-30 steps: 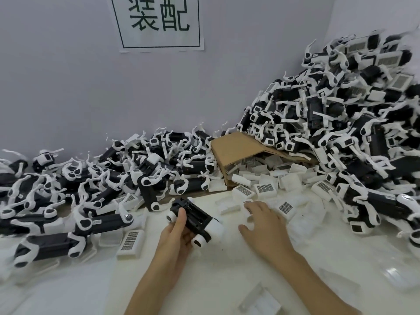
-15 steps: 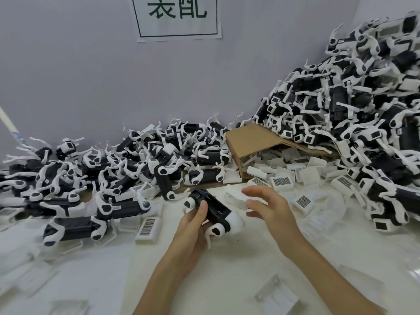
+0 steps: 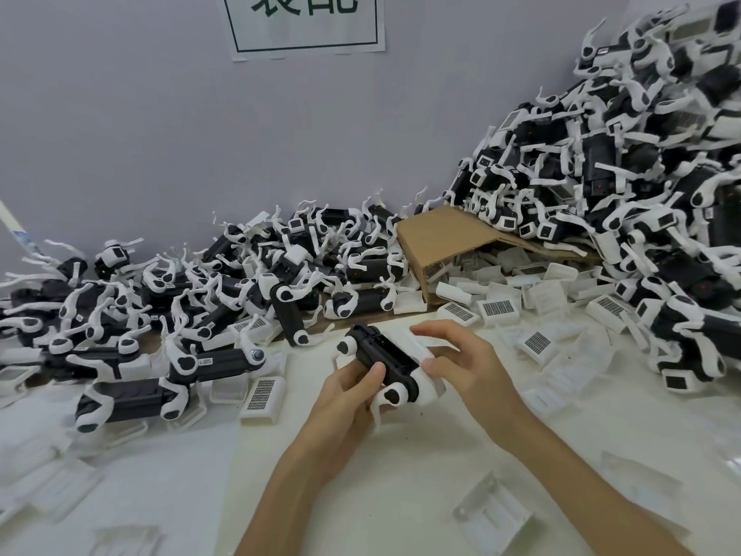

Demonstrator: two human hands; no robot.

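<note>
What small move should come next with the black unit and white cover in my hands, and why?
Probably press the white cover down onto the black unit: the right hand pinches it against the body while the left hand grips the unit.

The unit (image 3: pixel 381 357) in the left hand (image 3: pixel 349 399) has a black body and white ends, and each white joint carries a round black spot. The plain cover (image 3: pixel 415 346) at the right hand (image 3: pixel 473 367) is white all over. Left of the left hand, a grid cover (image 3: pixel 262 395) is white with a fine black grid. Beyond both hands, the heaps (image 3: pixel 601 202) are black and white, the cardboard box (image 3: pixel 437 234) is brown, and the wall (image 3: pixel 160 134) is pale lilac-grey. The sign (image 3: pixel 248 34) is white with dark green characters and a thin dark frame. The worktop (image 3: pixel 401 475) under the hands is off-white.
</note>
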